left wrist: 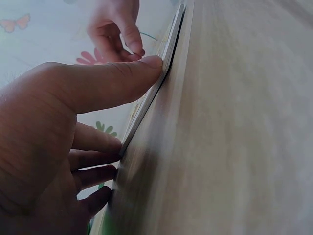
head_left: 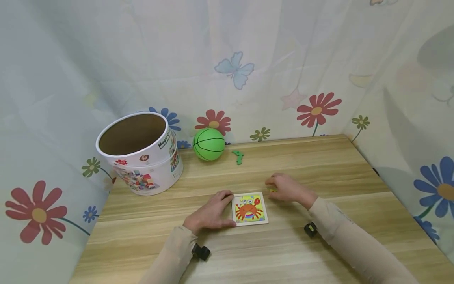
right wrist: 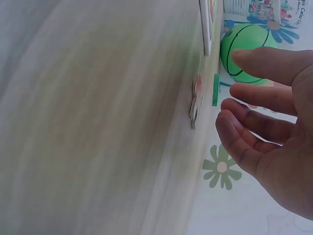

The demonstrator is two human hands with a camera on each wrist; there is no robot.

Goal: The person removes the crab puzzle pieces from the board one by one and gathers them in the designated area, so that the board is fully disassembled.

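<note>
A square puzzle board point(head_left: 264, 222) with a white border and a red crab picture lies flat on the wooden table. My left hand point(head_left: 213, 211) holds the board's left side, thumb at the near corner and index finger at the far corner, as the left wrist view also shows. To the right of the board, my right hand point(head_left: 289, 188) is just above the table, its fingers loosely bent and holding nothing. Beside those fingers, a small flat puzzle piece point(right wrist: 196, 100) lies on the table; the hand mostly covers it in the head view, where a bit of yellow shows.
A large white bucket point(head_left: 152, 179) stands at the back left. Next to it is a green ball point(head_left: 209, 144) with black lines. A small green piece point(head_left: 238, 157) lies right of the ball. Patterned curtains point(head_left: 262, 90) hang behind the table point(head_left: 319, 157).
</note>
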